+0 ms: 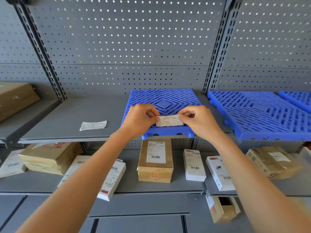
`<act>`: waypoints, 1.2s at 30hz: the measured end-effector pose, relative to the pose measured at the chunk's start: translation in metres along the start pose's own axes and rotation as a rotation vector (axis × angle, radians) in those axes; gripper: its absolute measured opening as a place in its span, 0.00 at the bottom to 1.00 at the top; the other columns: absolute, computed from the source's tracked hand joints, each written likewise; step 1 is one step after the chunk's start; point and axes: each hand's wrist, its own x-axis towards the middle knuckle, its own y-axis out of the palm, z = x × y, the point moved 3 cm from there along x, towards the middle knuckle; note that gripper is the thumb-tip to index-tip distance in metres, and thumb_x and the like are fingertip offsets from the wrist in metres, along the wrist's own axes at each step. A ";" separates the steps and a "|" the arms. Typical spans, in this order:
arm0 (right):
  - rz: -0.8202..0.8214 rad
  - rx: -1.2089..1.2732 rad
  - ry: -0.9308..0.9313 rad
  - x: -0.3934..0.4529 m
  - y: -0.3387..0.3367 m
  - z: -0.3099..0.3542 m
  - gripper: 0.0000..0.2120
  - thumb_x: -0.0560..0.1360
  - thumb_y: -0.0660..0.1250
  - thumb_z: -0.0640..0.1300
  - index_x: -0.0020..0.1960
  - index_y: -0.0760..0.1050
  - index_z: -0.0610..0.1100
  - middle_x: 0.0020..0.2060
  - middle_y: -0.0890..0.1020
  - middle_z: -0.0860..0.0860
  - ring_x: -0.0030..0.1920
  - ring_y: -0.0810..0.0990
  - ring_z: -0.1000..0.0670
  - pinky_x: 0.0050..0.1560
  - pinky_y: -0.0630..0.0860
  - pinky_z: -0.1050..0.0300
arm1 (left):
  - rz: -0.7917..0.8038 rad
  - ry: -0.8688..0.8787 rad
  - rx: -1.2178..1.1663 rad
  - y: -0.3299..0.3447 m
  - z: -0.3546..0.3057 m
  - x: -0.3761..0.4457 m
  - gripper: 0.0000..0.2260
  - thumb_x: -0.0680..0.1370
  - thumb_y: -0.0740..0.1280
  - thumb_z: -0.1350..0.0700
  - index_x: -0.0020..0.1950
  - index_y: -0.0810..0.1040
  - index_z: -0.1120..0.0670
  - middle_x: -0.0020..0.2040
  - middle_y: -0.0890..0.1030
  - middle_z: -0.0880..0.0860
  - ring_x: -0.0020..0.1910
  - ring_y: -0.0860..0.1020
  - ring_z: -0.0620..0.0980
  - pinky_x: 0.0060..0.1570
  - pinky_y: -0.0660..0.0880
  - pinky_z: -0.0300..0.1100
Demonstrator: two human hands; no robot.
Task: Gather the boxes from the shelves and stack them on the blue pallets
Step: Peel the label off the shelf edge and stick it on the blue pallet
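A small white label (169, 120) with printed lines is stretched between both hands over the front of a blue pallet (164, 98) on the upper shelf. My left hand (140, 120) pinches its left end and my right hand (197, 121) pinches its right end. A second blue pallet (259, 113) lies to the right, with a third (297, 100) at the far right. On the lower shelf stand a brown box (155, 161) with a shipping label, white boxes (194, 165) (219, 172) (111, 179) and brown boxes (50, 157) (272, 161).
A small stack of labels (93, 125) lies on the grey upper shelf (67, 118) left of the pallet. A brown box (15, 98) sits at far left. Grey pegboard (126, 47) backs the shelves. An open brown box (222, 209) sits lower right.
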 end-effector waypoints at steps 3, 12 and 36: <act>-0.029 -0.028 -0.013 -0.002 0.004 -0.001 0.04 0.77 0.71 0.42 0.48 0.84 0.49 0.38 0.84 0.58 0.41 0.81 0.62 0.42 0.77 0.67 | -0.007 0.004 0.003 0.001 0.000 -0.002 0.04 0.76 0.74 0.60 0.47 0.83 0.52 0.38 0.83 0.39 0.42 0.81 0.33 0.50 0.76 0.30; -0.059 -0.135 -0.095 -0.003 0.011 -0.005 0.06 0.76 0.71 0.46 0.52 0.83 0.53 0.43 0.81 0.60 0.53 0.78 0.52 0.57 0.75 0.50 | -0.037 0.021 0.020 -0.001 0.006 -0.004 0.07 0.75 0.75 0.60 0.50 0.83 0.50 0.44 0.83 0.43 0.46 0.81 0.39 0.48 0.71 0.22; 0.101 -0.270 -0.319 0.035 0.099 0.104 0.09 0.80 0.64 0.47 0.56 0.82 0.48 0.48 0.83 0.52 0.50 0.79 0.49 0.51 0.77 0.49 | -0.170 -0.068 0.212 -0.084 0.080 -0.036 0.07 0.78 0.67 0.56 0.50 0.84 0.49 0.44 0.83 0.45 0.47 0.81 0.49 0.49 0.80 0.51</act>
